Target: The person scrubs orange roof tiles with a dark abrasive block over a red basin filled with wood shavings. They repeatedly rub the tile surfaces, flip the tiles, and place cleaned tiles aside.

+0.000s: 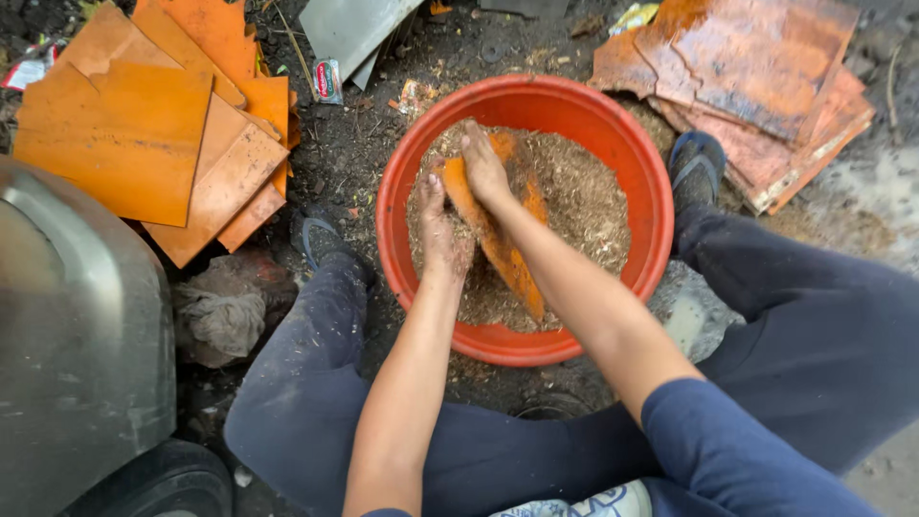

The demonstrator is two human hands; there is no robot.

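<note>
Big orange tub (402,163) in the middle of the frame, sitting on dark dirt. Full of sawdust (584,206), brown and crumbly.

Left hand (438,230) down in the tub, left of middle, fingers bent and pressed against the edge of an orange sheet (517,273). Closed on the sheet or only pushing it: cannot tell. Right hand (483,168) a bit higher up, lying flat on top of the same sheet, fingers stretched out, not wrapped around it.

Orange sheet itself standing slanted in the sawdust, running from the upper middle of the tub down toward the lower middle, dusty all over.

Pile of clean orange sheets (124,144) at the upper left of the frame. Pile of dirty, rusty-looking sheets (766,77) at the upper right. Grey metal can (77,345) at the lower left, with a crumpled rag (225,316) just beside it. Blue sandal (697,168) just right of the tub, another sandal (321,239) just left of it. Knees in dark blue trousers (306,383) on both sides of the tub.
</note>
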